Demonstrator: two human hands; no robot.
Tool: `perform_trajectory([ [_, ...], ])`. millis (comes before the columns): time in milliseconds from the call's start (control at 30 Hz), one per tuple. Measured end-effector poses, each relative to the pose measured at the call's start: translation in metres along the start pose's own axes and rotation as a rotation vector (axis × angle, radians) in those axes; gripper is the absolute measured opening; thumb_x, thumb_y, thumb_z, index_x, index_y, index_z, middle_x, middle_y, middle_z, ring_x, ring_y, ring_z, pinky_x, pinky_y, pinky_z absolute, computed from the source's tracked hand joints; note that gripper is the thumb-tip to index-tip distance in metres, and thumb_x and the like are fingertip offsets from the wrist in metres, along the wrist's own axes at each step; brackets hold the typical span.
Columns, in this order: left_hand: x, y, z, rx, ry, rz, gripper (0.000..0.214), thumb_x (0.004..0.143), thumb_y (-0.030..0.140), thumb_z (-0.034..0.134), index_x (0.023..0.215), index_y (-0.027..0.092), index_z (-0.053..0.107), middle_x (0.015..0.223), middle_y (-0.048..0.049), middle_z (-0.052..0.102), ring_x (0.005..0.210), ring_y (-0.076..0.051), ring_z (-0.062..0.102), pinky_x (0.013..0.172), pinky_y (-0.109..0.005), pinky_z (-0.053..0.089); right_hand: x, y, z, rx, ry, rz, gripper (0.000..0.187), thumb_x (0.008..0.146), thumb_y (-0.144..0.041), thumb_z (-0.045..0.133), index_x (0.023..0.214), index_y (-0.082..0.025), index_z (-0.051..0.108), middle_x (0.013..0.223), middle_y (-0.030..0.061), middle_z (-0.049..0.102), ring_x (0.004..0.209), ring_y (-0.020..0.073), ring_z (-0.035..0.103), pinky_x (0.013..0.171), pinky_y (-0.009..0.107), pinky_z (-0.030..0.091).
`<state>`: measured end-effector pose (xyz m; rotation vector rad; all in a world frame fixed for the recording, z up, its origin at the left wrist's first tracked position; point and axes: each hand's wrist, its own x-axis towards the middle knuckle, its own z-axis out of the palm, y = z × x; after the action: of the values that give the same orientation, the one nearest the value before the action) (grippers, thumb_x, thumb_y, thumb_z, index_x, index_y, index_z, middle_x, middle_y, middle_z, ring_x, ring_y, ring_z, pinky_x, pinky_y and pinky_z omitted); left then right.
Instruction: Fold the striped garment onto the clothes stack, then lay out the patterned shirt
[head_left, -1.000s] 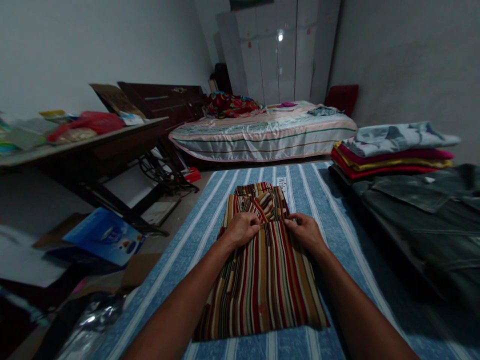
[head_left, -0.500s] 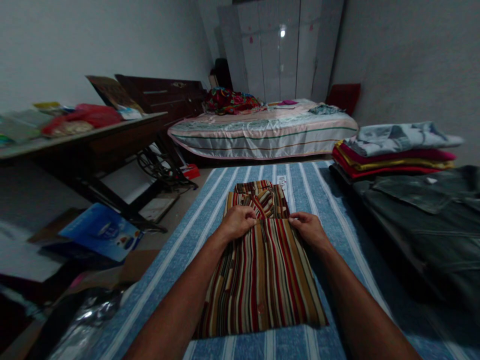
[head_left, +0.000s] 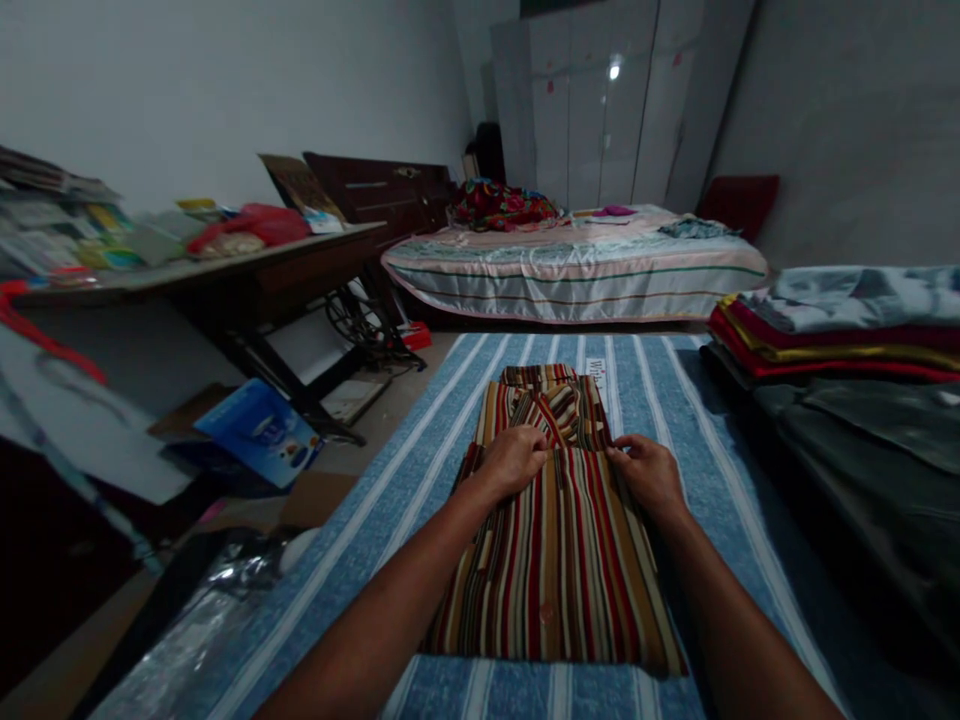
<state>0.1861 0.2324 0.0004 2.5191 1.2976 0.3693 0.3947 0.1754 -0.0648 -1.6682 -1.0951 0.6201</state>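
Together, our left hand point(head_left: 516, 460) and right hand point(head_left: 651, 475) pinch the striped garment point(head_left: 566, 560)

Our left fingers are closed on the edge that crosses the garment partway up, near its middle. Our right thumb and fingertips meet at the right end of that same edge, and seem to grasp it, though the cloth between them is too small to make out. Below our hands the garment lies smooth, its stripes running lengthwise; beyond them, a bunched part shows slanting stripes.

The garment lies flat on a blue striped sheet point(head_left: 397, 490), and just past its far end we see a white label point(head_left: 595, 368). To the right of the garment, well apart from it, lie some dark green clothes point(head_left: 862, 450), with a folded pile point(head_left: 862, 312) of gray-white, yellow and red cloth just beyond them. To its left, down beside the sheet, are a blue box point(head_left: 259, 435) and, nearer us, a clear plastic bag point(head_left: 202, 600). Farther left of the garment and higher, a table point(head_left: 322, 245) bears a red bag point(head_left: 274, 225). Straight beyond the garment is a bed point(head_left: 570, 275) with a flowered bundle point(head_left: 510, 205) on it, and behind that a pale wardrobe point(head_left: 585, 130).
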Motion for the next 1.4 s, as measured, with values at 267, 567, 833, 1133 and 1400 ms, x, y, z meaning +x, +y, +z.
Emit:
perform_trajectory([
  [267,-0.004,0.009,-0.004,0.049,-0.005,-0.017,0.011,0.071,0.011,0.055,0.069,0.018,0.064,0.079,-0.0034,0.062,0.078,-0.018,0.059,0.068,-0.027,0.042,0.000,0.003,0.001,-0.013,0.007,-0.005,0.034,0.064,-0.047,0.059,0.077,-0.018,0.069,0.065,0.0042,0.068,0.063,0.0213,0.062,0.058,0.029,0.043],
  [567,0.004,0.017,-0.016,-0.024,-0.040,0.097,0.012,0.074,0.012,0.053,0.067,0.017,0.061,0.073,-0.0014,0.062,0.072,-0.015,0.057,0.066,-0.024,0.040,0.001,0.005,0.001,-0.053,0.011,-0.016,0.033,0.065,-0.046,0.058,0.078,-0.018,0.070,0.064,0.0037,0.066,0.062,0.0206,0.061,0.057,0.029,0.042],
  [833,0.003,0.010,0.002,0.049,-0.025,-0.006,0.012,0.076,0.013,0.055,0.066,0.017,0.058,0.072,-0.0023,0.062,0.068,-0.016,0.057,0.060,-0.025,0.037,0.001,0.004,0.000,-0.070,-0.010,-0.023,0.034,0.067,-0.046,0.056,0.079,-0.018,0.069,0.065,0.0046,0.067,0.066,0.0221,0.063,0.060,0.030,0.042],
  [1133,-0.013,0.016,0.013,0.124,0.048,-0.045,0.010,0.083,0.020,0.051,0.080,0.017,0.060,0.089,-0.0065,0.061,0.081,-0.019,0.058,0.070,-0.029,0.043,-0.003,-0.002,-0.005,-0.271,0.032,-0.038,0.038,0.073,-0.043,0.055,0.096,-0.016,0.067,0.075,0.0067,0.068,0.073,0.0230,0.063,0.063,0.030,0.043],
  [1400,-0.029,0.023,0.023,0.144,0.084,0.058,0.024,0.087,0.015,0.041,0.083,0.016,0.065,0.091,-0.0090,0.062,0.090,-0.021,0.056,0.085,-0.033,0.044,-0.021,-0.033,-0.001,-0.318,-0.028,-0.558,0.027,0.086,-0.034,0.044,0.095,-0.019,0.065,0.090,0.0080,0.067,0.080,0.0208,0.062,0.070,0.031,0.045],
])
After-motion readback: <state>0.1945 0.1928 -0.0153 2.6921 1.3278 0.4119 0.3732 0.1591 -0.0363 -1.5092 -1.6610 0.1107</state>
